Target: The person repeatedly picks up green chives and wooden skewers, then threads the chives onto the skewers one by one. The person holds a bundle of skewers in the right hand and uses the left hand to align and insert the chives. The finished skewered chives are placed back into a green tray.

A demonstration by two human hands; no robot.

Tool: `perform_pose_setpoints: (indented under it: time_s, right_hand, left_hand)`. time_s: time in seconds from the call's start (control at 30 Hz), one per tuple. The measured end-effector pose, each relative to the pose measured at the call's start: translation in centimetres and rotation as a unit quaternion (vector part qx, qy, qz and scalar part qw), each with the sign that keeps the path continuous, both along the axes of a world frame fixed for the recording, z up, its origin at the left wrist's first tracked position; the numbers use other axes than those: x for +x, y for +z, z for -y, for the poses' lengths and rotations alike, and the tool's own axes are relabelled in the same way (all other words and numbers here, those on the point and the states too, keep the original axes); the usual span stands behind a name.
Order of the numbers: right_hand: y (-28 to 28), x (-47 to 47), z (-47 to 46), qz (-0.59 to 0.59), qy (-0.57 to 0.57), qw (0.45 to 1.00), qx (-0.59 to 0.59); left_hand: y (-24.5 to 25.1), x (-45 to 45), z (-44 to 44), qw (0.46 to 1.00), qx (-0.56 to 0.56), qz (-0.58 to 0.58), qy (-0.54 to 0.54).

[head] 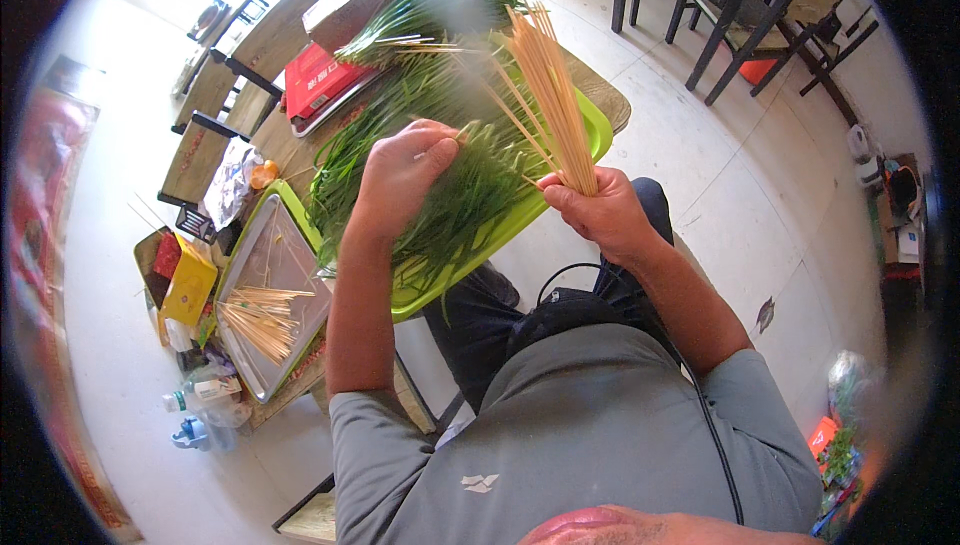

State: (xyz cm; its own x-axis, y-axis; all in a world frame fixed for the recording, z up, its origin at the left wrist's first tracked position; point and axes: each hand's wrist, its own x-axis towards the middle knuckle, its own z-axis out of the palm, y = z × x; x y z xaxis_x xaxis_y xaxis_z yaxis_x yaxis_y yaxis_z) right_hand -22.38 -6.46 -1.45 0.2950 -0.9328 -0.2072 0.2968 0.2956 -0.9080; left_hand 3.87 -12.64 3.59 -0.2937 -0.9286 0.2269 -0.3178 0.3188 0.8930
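Note:
My right hand (604, 211) grips the lower end of a thick bundle of wooden skewers (555, 102), which fans upward. A few of the skewers lean away from the bundle to the left. My left hand (405, 170) pinches the pale ends of some garlic chives (472, 192) between thumb and finger; the blades below are blurred. Loose chives fill a lime-green plastic tray (600, 121) before me. Beyond them lies a neat sheaf of chives (442, 12), with several skewer ends (409, 40) showing at its left side.
At left, a metal tray (262, 372) holds more wooden skewers (259, 320). Near it are a yellow box (187, 282), plastic bottles (210, 391) and a peeled orange fruit (264, 174). A red box (319, 79) lies behind the chives. Wooden chairs (757, 42) stand far right.

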Motion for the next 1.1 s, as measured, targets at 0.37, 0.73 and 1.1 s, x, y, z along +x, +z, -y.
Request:
perform_pose_setpoints:
  time_s: [0.37, 0.73, 1.1]
  right_hand:
    - [-1.5, -0.8, -0.4, -0.001, -0.051, 0.999, 0.017]
    - [-1.5, -1.5, -0.7, 0.005, -0.041, 0.999, 0.019]
    - [-1.3, -1.2, -0.2, -0.001, -0.043, 0.999, 0.007]
  left_hand:
    - [0.8, 1.4, 7.4, 0.917, -0.192, 0.285, 0.204]
    - [-0.1, 3.3, 9.8, 0.902, -0.216, 0.277, 0.252]
    - [8.8, 1.9, 2.2, 0.952, -0.189, -0.034, 0.237]
